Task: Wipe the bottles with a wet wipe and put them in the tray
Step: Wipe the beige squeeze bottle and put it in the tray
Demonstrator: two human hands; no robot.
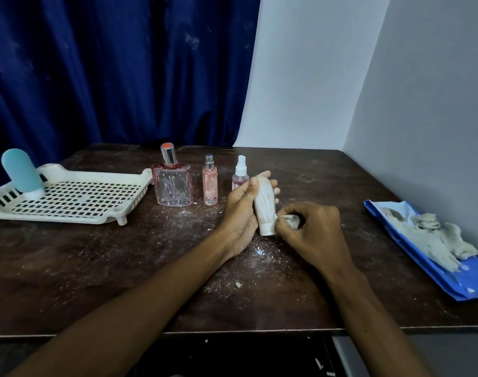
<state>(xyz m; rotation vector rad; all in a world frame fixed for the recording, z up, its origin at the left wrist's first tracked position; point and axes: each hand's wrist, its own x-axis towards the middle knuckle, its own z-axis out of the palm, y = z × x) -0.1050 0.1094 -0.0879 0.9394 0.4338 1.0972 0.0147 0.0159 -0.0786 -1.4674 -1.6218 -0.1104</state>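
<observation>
left grip (240, 213) — curled round cream bottle (263, 202) | right grip (311, 229) — pinching wet wipe (289, 220) against it

Wet wipe (291, 220) against bottle (263, 202) in left hand (239, 213)

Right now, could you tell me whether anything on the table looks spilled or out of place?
White crumbs and powder are strewn over the dark table around the cream bottle, and crumpled grey wipes are heaped on the blue packet at the right edge.
</observation>
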